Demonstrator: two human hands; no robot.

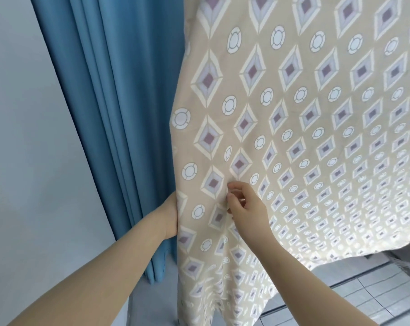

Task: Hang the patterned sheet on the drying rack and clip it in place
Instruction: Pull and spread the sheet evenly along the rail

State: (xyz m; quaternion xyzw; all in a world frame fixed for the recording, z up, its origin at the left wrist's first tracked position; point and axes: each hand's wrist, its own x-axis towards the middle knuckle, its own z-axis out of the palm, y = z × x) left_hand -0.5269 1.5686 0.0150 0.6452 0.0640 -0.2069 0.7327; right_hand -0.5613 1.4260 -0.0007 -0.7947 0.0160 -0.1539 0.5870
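Note:
The patterned sheet [305, 118], beige with diamonds and rings, hangs spread across the right of the head view from above the frame down past my hands. My left hand [172, 215] is at the sheet's left edge; its fingers go behind the cloth and are hidden. My right hand [243, 203] lies on the front of the sheet, fingers curled, pinching a small fold of cloth at the fingertips. The drying rack and clips are out of sight.
A blue curtain [110, 102] hangs in folds just left of the sheet, beside a pale wall [22, 137]. Grey tiled floor [364, 295] shows under the sheet's lower right edge.

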